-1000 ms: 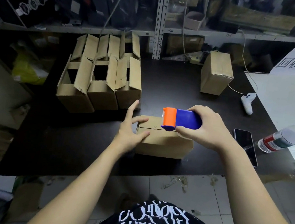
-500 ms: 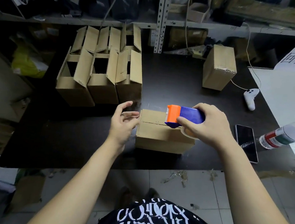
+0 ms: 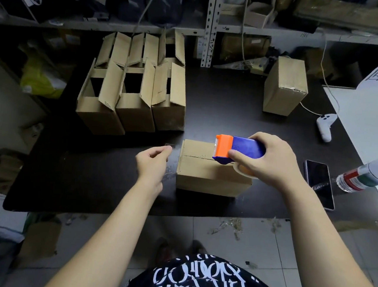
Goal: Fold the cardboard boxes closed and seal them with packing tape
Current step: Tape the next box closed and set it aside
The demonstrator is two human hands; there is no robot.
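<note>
I am taping the top seam of the box [image 3: 213, 171], which is sitting closed on the table [image 3: 231, 110] at my 12 o'clock. My right hand [image 3: 272, 165] is gripping the dispenser [image 3: 239, 148], holding its orange toothed end over the box top. My left hand [image 3: 153, 163], at the box's 9 o'clock and apart from it, is curling thumb to finger, seemingly pinching the clear tape [image 3: 169, 145], which is hard to see. Next, I am judging, that end is needing a taut, firm press onto the cardboard. The box is looking matte and square-edged, the dispenser glossy plastic.
</note>
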